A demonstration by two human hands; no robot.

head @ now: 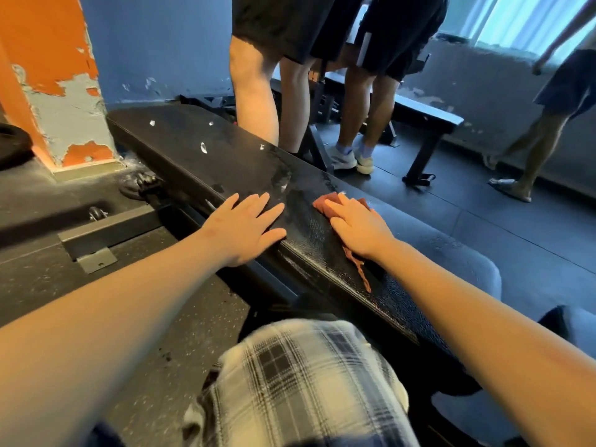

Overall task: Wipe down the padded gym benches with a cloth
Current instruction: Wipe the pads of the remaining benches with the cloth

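Note:
A long black padded bench [206,150] runs from the far left toward me, its top streaked with wet marks and small tears. My left hand [245,224] lies flat on its near edge, fingers straight and spread. My right hand [354,225] presses a reddish-brown cloth [325,203] flat onto the pad, fingers straight; a strip of the cloth trails out behind my wrist. The two hands lie side by side, a short gap apart.
Two people in black shorts [290,27] stand just beyond the bench. A third person's legs [541,130] are at the right. A second black bench [422,114] stands behind them. An orange peeling pillar [54,79] is at left, and a weight plate [13,143] lies beside it.

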